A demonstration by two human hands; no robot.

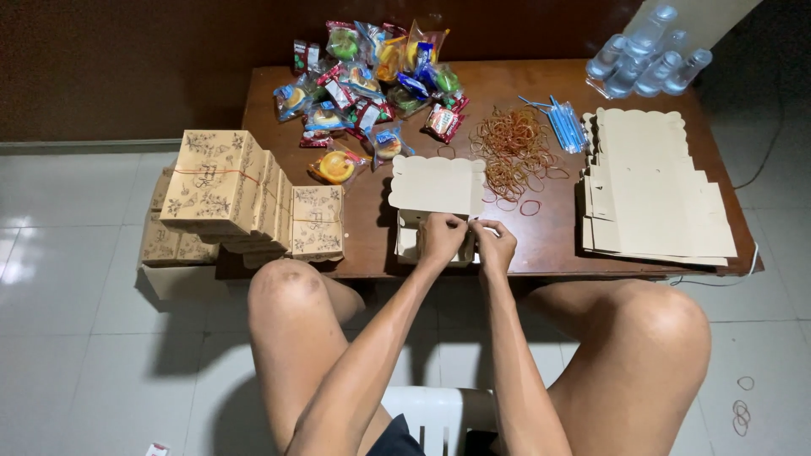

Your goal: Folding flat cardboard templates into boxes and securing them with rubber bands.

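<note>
Both hands, left hand point(441, 236) & right hand point(496, 245), have fingers closed gripping front wall of beige cardboard box point(435, 190) w/ open lid, at desk point(507, 84) edge near rubber bands point(514, 148).

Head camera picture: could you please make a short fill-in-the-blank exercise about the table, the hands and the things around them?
1. Both hands, the left hand and the right hand, work on an open cream ______ at the near edge of the table.
2. The loose pile beyond the right hand is made of rubber ______.
3. The stack of flat box blanks lies on the ______ side of the table.
4. The clear plastic bottles stand at the far ______ corner.

Missing words: box; bands; right; right
</note>
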